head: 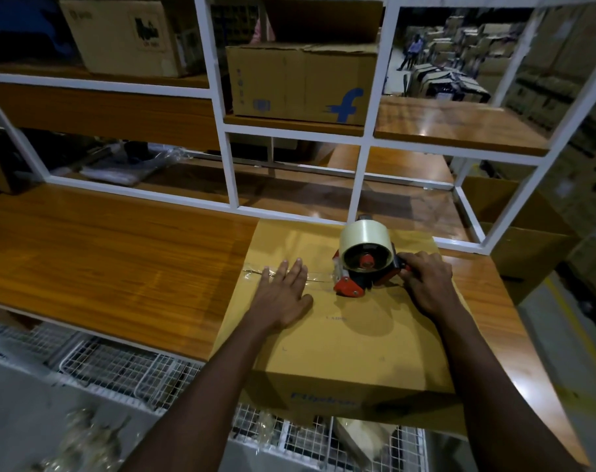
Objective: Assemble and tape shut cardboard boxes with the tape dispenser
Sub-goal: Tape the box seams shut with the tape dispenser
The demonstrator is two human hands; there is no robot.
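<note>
From my remote seat I see a flat-topped brown cardboard box (340, 338) sitting on the glossy orange-brown wooden bench (102, 260), its near edge overhanging the bench front; the left hand (283, 296) lies flat on the box top, fingers straight and close together, pressing on a strip of clear tape (252, 274) that runs along the centre seam toward the box's left edge; the right hand (426, 284) is curled round the handle of the red-and-black tape dispenser (357, 267), which carries a pale roll and rests on the box top at the seam, just right of the left fingertips; behind the bench stands a white metal shelf frame (221, 137); on one of its shelves sits a second brown carton with a blue "f" logo (300, 83); below the bench front I make out a white wire-mesh rack (119, 366).
</note>
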